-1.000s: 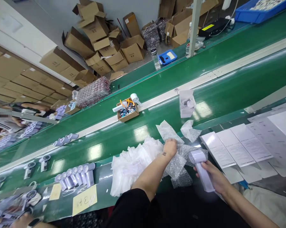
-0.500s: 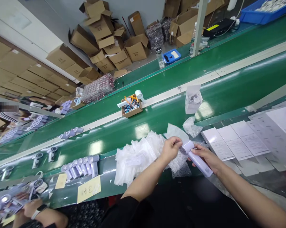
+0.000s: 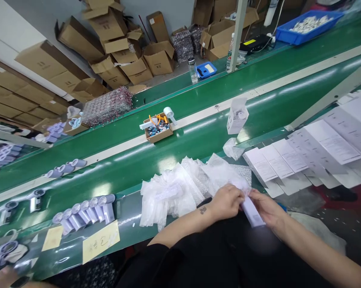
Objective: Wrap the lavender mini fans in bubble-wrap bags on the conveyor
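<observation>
Both of our hands have come down closer to us since a moment ago, and the little fan has moved with them, off the pile and down near our lap. Our left hand (image 3: 228,202) is curled shut around a see-through bubble bag (image 3: 225,176) at the top of the little fan (image 3: 252,212). Our right hand (image 3: 267,208) is closed around the fan's pale purple handle, and the handle sticks out between the two hands. We judge the fan is about half way into the bag: its round head is hidden under the wrap and our fingers, and the handle is bare. So the bag has yet to be pulled all the way down. A heap of more bubble bags (image 3: 171,194) lies on the near edge of the green belt (image 3: 288,100), just past our hands. A row of flat white boxes (image 3: 276,164) lies toward the right end of the near edge. One white box (image 3: 237,116) stands up on the belt, well apart from us. More fans (image 3: 87,212) wait in a row along the near edge on the left, not yet wrapped.
</observation>
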Demonstrator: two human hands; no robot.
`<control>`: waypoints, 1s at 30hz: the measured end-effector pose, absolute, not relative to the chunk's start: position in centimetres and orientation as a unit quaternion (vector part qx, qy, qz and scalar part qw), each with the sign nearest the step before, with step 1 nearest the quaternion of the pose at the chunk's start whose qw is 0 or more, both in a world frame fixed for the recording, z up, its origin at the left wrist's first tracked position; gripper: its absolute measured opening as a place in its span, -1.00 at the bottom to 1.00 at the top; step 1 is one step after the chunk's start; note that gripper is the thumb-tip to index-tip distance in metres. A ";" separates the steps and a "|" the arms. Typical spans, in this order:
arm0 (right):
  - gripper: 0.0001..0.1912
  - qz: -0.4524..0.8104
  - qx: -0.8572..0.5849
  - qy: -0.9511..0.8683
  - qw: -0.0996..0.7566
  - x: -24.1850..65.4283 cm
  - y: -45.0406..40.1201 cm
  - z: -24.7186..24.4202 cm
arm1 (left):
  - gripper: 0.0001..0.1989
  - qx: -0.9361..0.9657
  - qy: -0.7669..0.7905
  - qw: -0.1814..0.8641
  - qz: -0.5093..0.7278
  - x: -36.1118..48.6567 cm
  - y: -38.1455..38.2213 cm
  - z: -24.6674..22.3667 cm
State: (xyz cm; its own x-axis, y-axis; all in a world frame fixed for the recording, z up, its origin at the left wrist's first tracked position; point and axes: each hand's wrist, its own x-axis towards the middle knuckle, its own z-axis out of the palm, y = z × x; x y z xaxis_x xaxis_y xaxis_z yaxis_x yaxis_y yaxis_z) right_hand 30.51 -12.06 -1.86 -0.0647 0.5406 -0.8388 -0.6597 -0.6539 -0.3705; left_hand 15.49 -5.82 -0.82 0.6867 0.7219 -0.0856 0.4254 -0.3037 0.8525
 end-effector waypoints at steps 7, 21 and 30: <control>-0.71 0.520 -0.725 -0.329 0.309 32.8 -16.8 1.6 | -0.88 0.584 0.402 0.700 0.090 14.2 -6.9 2.1; -0.75 0.601 -0.610 -0.414 0.309 37.0 -15.6 7.0 | -0.47 0.699 0.275 0.650 0.120 14.5 -5.7 6.7; -0.42 0.515 -0.668 -0.034 0.536 35.7 -12.9 -4.5 | -0.86 0.634 0.447 0.594 0.213 14.5 -4.7 -0.9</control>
State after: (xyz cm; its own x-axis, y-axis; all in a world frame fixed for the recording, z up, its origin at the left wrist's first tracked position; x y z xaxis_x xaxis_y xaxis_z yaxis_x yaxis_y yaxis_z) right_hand 35.70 -12.89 -4.49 0.4669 0.5977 -0.6518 -0.5075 -0.4225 -0.7509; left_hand 14.50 -4.66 -0.92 0.5098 0.8196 -0.2616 0.3132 0.1064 0.9437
